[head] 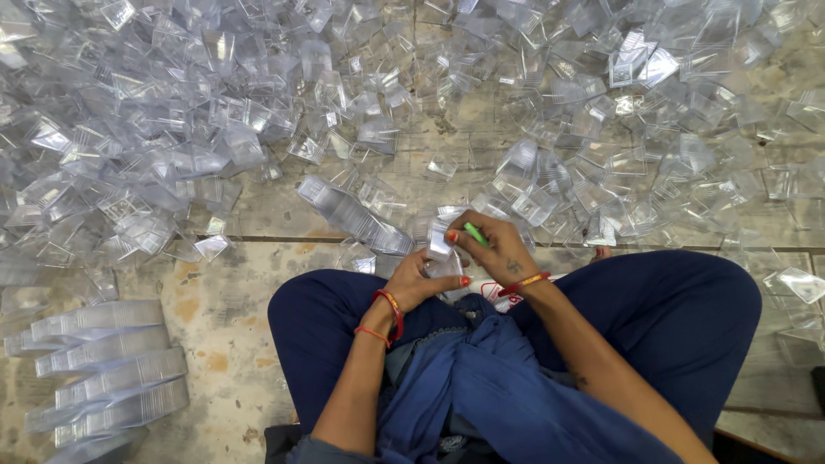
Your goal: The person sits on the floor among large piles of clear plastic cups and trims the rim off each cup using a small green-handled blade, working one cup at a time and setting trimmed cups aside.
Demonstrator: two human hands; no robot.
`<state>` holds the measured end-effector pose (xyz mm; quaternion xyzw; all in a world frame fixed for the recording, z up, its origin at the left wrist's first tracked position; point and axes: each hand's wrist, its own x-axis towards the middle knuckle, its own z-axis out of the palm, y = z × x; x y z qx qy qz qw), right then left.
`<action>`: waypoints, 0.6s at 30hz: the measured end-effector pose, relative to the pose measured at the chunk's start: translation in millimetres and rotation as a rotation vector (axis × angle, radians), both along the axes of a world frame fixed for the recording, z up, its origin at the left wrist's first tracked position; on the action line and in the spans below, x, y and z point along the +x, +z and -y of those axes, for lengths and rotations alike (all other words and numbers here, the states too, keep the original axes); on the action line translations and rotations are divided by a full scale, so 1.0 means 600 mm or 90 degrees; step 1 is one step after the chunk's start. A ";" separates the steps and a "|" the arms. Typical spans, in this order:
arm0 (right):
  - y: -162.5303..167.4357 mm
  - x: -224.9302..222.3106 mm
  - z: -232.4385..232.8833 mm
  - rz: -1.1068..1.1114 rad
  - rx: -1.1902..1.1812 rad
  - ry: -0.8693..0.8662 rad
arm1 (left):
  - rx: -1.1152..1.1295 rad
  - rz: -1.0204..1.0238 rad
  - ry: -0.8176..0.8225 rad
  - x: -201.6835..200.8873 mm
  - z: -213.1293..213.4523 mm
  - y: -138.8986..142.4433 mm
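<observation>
Clear plastic box (pixel 440 245): pinched in left hand (pixel 418 279) fingers above lap, long axis upright. Right hand (pixel 501 251) touching its right side, fingers closed on green marker (pixel 475 234). Loose boxes (pixel 172 129) heaped ahead; nested rows (pixel 112 378) at left.

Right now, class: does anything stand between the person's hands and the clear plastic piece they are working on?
Nothing visible does. The left hand already grips the clear plastic piece, and the right hand, with a green tool in its fingers, touches its top edge. The loose clear pieces lie beyond on the floor.
</observation>
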<state>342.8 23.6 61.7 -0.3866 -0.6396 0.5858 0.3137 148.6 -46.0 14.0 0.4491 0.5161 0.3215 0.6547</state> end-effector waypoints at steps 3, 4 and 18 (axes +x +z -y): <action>0.001 -0.003 -0.002 0.050 0.002 -0.013 | -0.015 0.083 0.124 0.003 -0.002 0.008; 0.003 -0.003 -0.003 0.085 0.007 -0.029 | -0.025 0.122 0.129 0.003 -0.001 0.012; 0.010 -0.015 -0.002 0.104 0.053 -0.027 | -0.081 0.261 0.125 -0.011 0.003 0.020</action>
